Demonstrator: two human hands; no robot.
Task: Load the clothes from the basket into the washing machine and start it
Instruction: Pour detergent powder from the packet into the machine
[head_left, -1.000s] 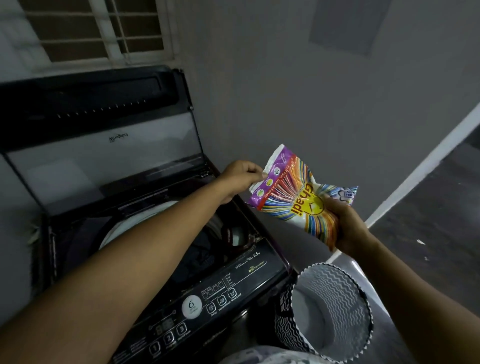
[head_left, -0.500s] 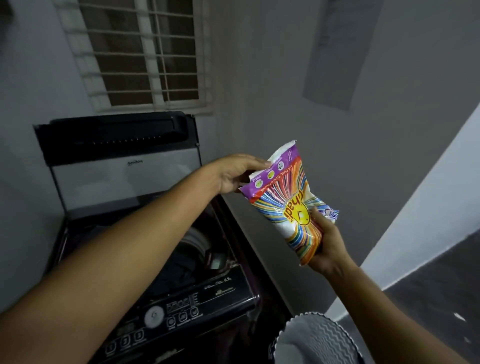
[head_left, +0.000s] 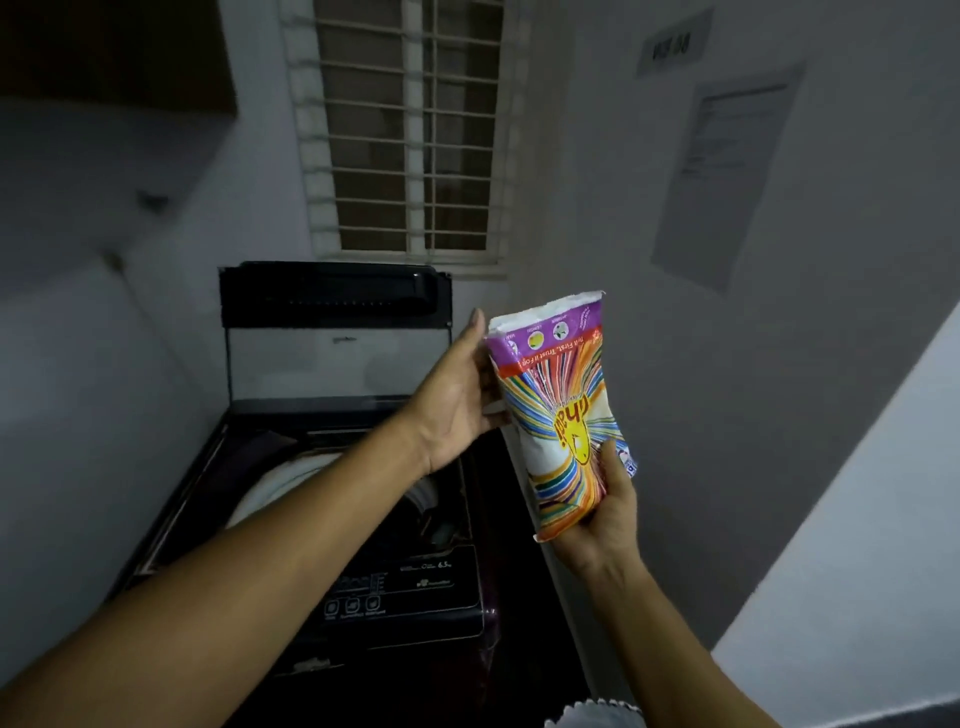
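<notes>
Well past the loading stage, judging by the scene: washing machine (head_left: 332, 467) open, lid (head_left: 335, 332) tipped up against the wall below the barred window (head_left: 410, 130), dark cloth dimly visible in the drum, though too murky to say how much. Basket (head_left: 592, 714) barely in view at the bottom edge, contents hidden. Now at the detergent step: colourful detergent packet (head_left: 563, 415) held upright to the right of the machine, right hand (head_left: 602, 514) clamped around its lower end, left hand (head_left: 462, 395) loosely curled, fingers pressed against the packet's upper left side near the top. Top edge ragged, probably already open. Still left, by judgement: pouring powder in, shutting the lid, pressing the panel buttons (head_left: 353, 605) to start.
</notes>
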